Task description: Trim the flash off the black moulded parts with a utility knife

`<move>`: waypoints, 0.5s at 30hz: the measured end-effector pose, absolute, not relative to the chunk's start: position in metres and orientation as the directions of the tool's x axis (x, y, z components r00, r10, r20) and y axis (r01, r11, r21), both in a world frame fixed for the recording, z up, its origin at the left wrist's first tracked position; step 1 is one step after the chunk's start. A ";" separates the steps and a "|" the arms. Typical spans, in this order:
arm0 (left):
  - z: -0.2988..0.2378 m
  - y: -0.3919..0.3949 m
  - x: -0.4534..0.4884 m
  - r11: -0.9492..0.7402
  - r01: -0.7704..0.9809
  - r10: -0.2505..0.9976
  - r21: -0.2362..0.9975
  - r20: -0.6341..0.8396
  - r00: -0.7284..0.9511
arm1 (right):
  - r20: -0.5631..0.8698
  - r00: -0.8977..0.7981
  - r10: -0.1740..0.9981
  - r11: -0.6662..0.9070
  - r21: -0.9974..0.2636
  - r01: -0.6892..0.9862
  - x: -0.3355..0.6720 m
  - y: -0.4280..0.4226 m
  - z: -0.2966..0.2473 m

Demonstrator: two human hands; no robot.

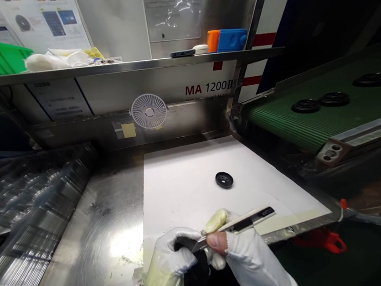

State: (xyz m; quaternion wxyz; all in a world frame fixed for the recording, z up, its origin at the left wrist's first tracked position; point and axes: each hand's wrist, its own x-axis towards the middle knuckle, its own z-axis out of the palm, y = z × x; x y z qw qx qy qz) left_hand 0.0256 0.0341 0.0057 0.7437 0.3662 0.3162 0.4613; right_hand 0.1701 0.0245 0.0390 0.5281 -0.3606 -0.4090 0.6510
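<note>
Head view: left hand [173,253] grips black part [184,243], right hand [250,260] pinches utility knife [250,219].

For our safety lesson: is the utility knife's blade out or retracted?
Out: the metal blade extends from the utility knife, held in the right hand.

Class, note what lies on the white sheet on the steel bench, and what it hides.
A black ring-shaped part lies on the white sheet; the left hand and right hand reach over its near edge. The steel bench beneath the sheet is covered there, so nothing can be seen.
</note>
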 end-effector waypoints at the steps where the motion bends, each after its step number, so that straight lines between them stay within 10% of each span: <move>1: 0.009 0.033 0.025 0.316 -0.466 0.915 0.826 -0.134 0.381 | -0.047 -0.195 0.980 -0.122 -0.911 -0.394 0.170 0.025 0.038; 9: -0.007 0.029 0.027 0.334 -0.348 0.918 0.876 -0.218 0.332 | -0.091 -0.245 0.965 -0.156 -0.952 -0.263 0.181 0.019 0.043; 15: -0.018 0.065 -0.024 0.065 0.101 0.996 0.993 -0.058 -0.069 | -0.275 -0.272 0.922 -0.282 -0.959 0.014 0.222 0.021 0.030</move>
